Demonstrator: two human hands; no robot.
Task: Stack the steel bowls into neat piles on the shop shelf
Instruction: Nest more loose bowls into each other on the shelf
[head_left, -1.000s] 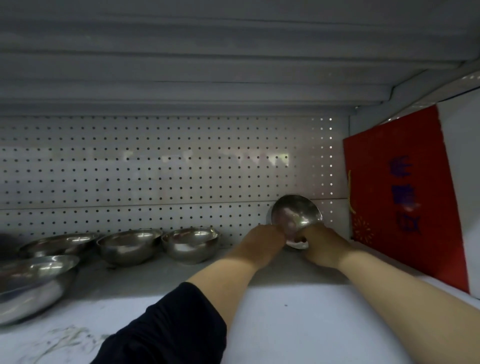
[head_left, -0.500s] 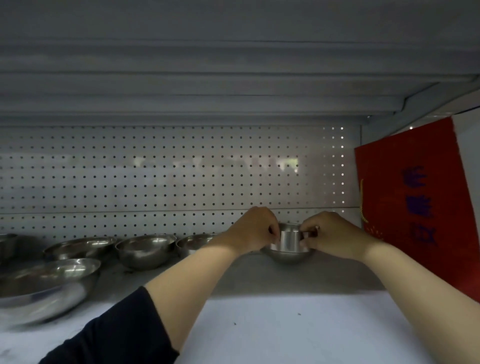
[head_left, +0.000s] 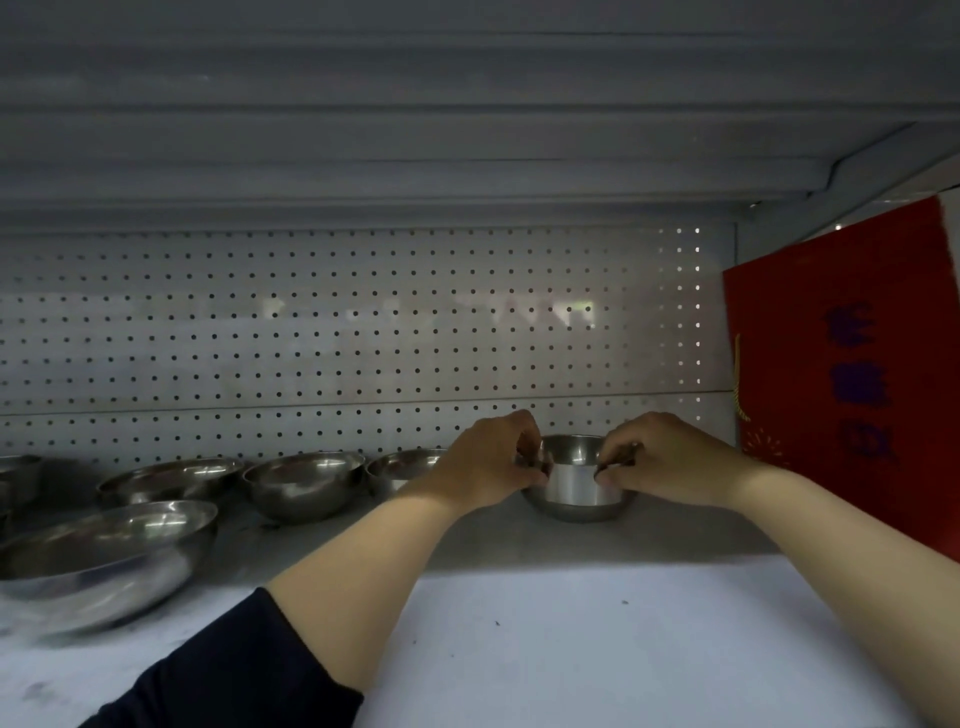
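- 1 large steel bowl (head_left: 98, 556) sits nearest, at the left front of the shelf (head_left: 545, 649), beside a dark sleeve (head_left: 223, 675).
- 3 smaller bowls (head_left: 304, 480) line up farther back along the pegboard (head_left: 337, 338).
- Both hands reach deep in: the left hand (head_left: 483, 462) and right hand (head_left: 670, 457) each pinch opposite rims of a small steel bowl (head_left: 576, 483), which rests upright on the shelf.
- A red box (head_left: 841, 374) stands just right of it.

Shop display shelf (head_left: 545, 623), perforated metal back panel (head_left: 363, 338), loose steel bowls (head_left: 304, 480), probably a red sign (head_left: 852, 374)
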